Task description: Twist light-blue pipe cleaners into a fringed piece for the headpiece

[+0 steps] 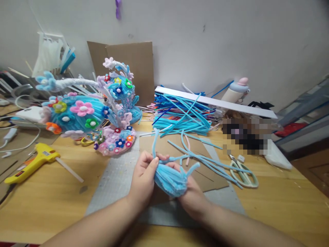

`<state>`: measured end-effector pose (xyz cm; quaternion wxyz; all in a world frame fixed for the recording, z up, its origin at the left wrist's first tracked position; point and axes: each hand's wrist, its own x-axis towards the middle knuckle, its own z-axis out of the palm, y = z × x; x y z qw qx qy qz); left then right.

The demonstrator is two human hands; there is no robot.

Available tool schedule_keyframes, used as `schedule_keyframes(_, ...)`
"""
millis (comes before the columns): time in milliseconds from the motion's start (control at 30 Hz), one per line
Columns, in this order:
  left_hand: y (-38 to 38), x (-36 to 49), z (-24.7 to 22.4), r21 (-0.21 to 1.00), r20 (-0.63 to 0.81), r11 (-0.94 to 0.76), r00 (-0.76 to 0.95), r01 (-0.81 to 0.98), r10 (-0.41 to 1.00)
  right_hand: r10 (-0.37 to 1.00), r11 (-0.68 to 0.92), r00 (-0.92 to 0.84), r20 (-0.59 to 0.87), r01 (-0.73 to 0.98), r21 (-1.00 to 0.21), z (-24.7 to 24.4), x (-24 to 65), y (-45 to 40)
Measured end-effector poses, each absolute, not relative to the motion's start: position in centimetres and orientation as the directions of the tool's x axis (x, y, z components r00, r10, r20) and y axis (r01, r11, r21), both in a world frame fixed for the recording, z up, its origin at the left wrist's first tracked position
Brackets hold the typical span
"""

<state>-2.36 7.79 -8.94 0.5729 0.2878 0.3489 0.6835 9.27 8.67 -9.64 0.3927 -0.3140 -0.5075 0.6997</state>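
Between my two hands is a rounded bundle of light blue pipe cleaners (pixel 171 180), held above the cutting mat. My left hand (pixel 144 173) pinches its upper left end with thumb and fingers, where one loose stem sticks up. My right hand (pixel 194 195) wraps round the bundle's right side and underside; some of its fingers are hidden behind it. A short stem juts out at the bundle's upper right. Several loose light blue pipe cleaners (pixel 205 159) lie on the cardboard just beyond my hands.
A cardboard sheet (pixel 213 180) lies on the grey cutting mat (pixel 110 181). A yellow glue gun (pixel 33 161) rests at left, near flower-covered pipe-cleaner ornaments (pixel 82 109). Blue pipe cleaners (pixel 182 123) are piled at the back. Scissors (pixel 244 175) and a bottle (pixel 235 94) are at right.
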Motion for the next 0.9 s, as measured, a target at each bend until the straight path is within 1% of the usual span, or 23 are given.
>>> schedule_keyframes(67,7.3,-2.0,-9.0,0.835,0.029,-0.124,-0.182,-0.536,0.983,0.860,-0.147,-0.511,-0.013,-0.224,-0.963,-10.0,9.4,8.4)
schedule_keyframes(133,6.9,-1.7,-9.1,0.861,0.044,-0.136,-0.196,-0.490,0.980,0.860,-0.083,-0.507,0.056,-0.247,-0.965,-10.2,9.5,8.2)
schedule_keyframes(233,6.8,-1.8,-9.1,0.863,0.046,-0.143,-0.207,-0.485,0.977,0.848,-0.012,-0.515,0.124,-0.252,-0.968,-10.3,9.4,8.2)
schedule_keyframes(300,7.1,-2.1,-8.8,0.837,0.042,-0.152,-0.215,-0.525,0.976,0.861,0.004,-0.497,0.110,-0.210,-0.978,-10.1,9.3,8.4)
schedule_keyframes(367,7.4,-2.5,-8.5,0.813,0.031,-0.166,-0.242,-0.559,0.970,0.897,-0.010,-0.436,0.070,-0.177,-0.984,-9.9,9.2,8.6)
schedule_keyframes(500,7.8,-3.1,-8.1,0.803,0.011,-0.176,-0.281,-0.569,0.960,0.940,-0.040,-0.340,0.022,-0.174,-0.984,-9.9,9.2,8.9)
schedule_keyframes(567,7.7,-3.1,-8.1,0.832,0.016,-0.173,-0.288,-0.528,0.957,0.942,-0.030,-0.336,0.023,-0.152,-0.988,-10.3,9.3,9.1)
schedule_keyframes(700,7.4,-3.4,-8.0,0.912,0.052,-0.182,-0.337,-0.368,0.940,0.939,-0.023,-0.342,0.030,-0.151,-0.988,-11.2,9.6,9.6)
schedule_keyframes(767,7.5,-3.8,-8.0,0.923,0.020,-0.144,-0.328,-0.358,0.944,0.927,0.001,-0.367,0.074,-0.196,-0.981,-11.4,9.8,9.6)
schedule_keyframes(833,8.0,-4.4,-8.2,0.896,-0.076,-0.053,-0.270,-0.442,0.960,0.919,0.028,-0.376,0.121,-0.242,-0.970,-11.4,10.0,9.5)
schedule_keyframes(900,8.9,-5.0,-8.5,0.834,-0.175,0.037,-0.199,-0.550,0.964,0.923,0.080,-0.346,0.171,-0.261,-0.962,-11.1,10.3,9.2)
